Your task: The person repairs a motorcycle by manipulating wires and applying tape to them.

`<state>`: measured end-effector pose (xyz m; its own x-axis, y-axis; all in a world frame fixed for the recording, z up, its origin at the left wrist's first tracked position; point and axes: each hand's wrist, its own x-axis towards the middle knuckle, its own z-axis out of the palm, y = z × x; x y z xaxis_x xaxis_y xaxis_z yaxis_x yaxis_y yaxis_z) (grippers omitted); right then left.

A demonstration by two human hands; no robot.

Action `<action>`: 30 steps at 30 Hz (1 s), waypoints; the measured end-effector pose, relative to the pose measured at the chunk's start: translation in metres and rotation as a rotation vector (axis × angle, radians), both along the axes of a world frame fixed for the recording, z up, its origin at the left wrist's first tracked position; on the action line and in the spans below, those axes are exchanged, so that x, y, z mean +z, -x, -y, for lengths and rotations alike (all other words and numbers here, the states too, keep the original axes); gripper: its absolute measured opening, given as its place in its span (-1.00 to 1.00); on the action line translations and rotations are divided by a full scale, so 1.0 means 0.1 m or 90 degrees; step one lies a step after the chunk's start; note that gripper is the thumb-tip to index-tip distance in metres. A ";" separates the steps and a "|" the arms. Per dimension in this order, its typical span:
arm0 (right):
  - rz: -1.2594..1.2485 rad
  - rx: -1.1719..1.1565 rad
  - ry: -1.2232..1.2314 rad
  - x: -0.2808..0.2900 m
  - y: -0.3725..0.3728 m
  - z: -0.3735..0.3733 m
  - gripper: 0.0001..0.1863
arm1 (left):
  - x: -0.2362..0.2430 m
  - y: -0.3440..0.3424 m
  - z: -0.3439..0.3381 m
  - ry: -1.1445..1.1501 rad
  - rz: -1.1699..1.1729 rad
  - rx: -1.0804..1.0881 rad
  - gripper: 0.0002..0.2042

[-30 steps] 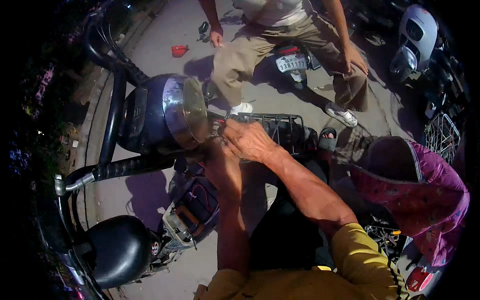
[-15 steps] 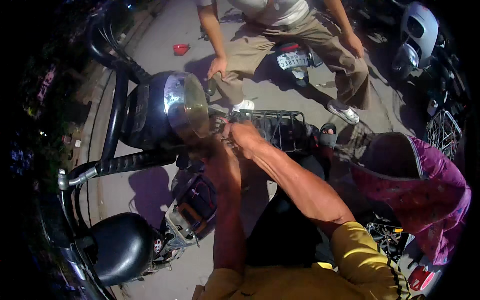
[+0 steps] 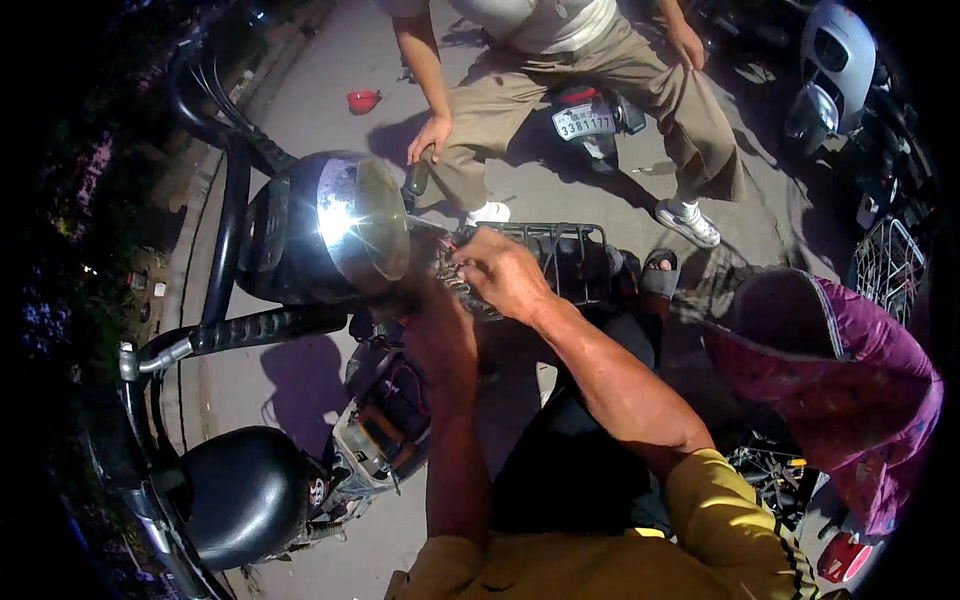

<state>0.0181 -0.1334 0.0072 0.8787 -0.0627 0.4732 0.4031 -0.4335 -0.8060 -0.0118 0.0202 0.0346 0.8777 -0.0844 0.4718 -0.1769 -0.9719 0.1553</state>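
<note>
My right hand (image 3: 508, 275) is closed, its thumb and fingers pinched beside a cluster of small metallic pieces (image 3: 452, 268); what lies between the fingertips is too small to name. My left hand (image 3: 437, 318) is in deep shade below the same cluster, its fingers hidden by shadow and by the round housing. Just left of both hands is that black round housing with a chrome rim (image 3: 340, 215), which throws back a bright glare. Beyond my right hand stretches a black wire rack (image 3: 560, 240).
Black tubular bars (image 3: 230, 235) and a black seat (image 3: 240, 495) fill the left. A person in tan trousers (image 3: 490, 105) sits opposite, one hand on a knee. A purple cloth cover (image 3: 860, 390) hangs at right, near a parked scooter (image 3: 838, 65). A red object (image 3: 363, 101) lies on the pavement.
My right hand has turned slightly, and its fingers now show more clearly beside the metallic pieces. The person's far hand has shifted up. The view has moved a little, bringing glare onto the rim.
</note>
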 end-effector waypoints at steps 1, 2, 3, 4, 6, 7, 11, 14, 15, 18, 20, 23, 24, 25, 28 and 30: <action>0.030 -0.007 0.044 0.01 0.00 0.00 -0.77 | 0.01 0.00 0.00 0.009 -0.020 0.009 -0.64; 0.037 0.007 0.056 0.02 -0.01 0.01 -0.79 | 0.02 0.00 0.00 0.018 -0.040 0.018 -0.65; 0.052 0.005 0.080 0.02 -0.02 0.01 -0.80 | 0.03 0.00 0.01 0.025 -0.065 0.028 -0.65; 0.069 0.006 0.104 0.02 -0.03 0.00 -0.80 | 0.05 0.00 0.01 0.007 -0.062 0.031 -0.65; 0.120 0.003 0.143 0.02 -0.06 0.00 -0.86 | 0.06 -0.01 0.03 -0.033 -0.065 0.036 -0.66; 0.136 -0.001 0.156 0.01 -0.06 0.00 -0.88 | 0.07 -0.02 0.04 -0.009 -0.090 0.054 -0.67; 0.161 0.005 0.215 0.04 -0.10 -0.01 -0.94 | 0.06 -0.01 0.03 0.039 -0.074 0.046 -0.68; 0.129 0.006 0.199 0.09 -0.13 -0.05 -0.91 | 0.01 -0.01 -0.02 0.045 -0.037 0.001 -0.67; 0.104 0.006 0.172 0.11 -0.14 -0.07 -0.89 | -0.01 -0.01 -0.03 0.048 -0.035 -0.010 -0.66; -0.015 -0.015 0.010 0.15 -0.13 -0.19 -0.84 | -0.08 -0.01 -0.05 0.059 0.012 -0.040 -0.65; -0.121 -0.037 -0.112 0.16 -0.12 -0.27 -0.76 | -0.10 -0.02 -0.05 0.046 -0.008 -0.017 -0.65; -0.346 -0.096 -0.181 0.16 -0.19 -0.39 -0.78 | -0.10 -0.01 -0.03 0.027 -0.037 0.015 -0.65; -0.406 -0.089 -0.262 0.14 -0.22 -0.40 -0.66 | -0.09 -0.01 -0.02 0.025 -0.039 0.021 -0.66; -0.435 -0.091 -0.308 0.12 -0.25 -0.42 -0.65 | -0.07 -0.01 -0.01 0.020 -0.058 0.028 -0.65; -0.458 -0.098 -0.473 0.00 -0.30 -0.48 -0.69 | 0.01 -0.02 0.02 0.017 -0.099 0.046 -0.61; -0.333 -0.023 -0.491 -0.13 -0.25 -0.48 -0.73 | 0.07 -0.01 0.05 0.013 -0.126 0.066 -0.59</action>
<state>0.0426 -0.0853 -0.0056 0.9598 -0.2260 -0.1664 -0.0962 0.2922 -0.9515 -0.0108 0.0151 0.0420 0.9568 0.0190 0.2900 -0.0402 -0.9796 0.1968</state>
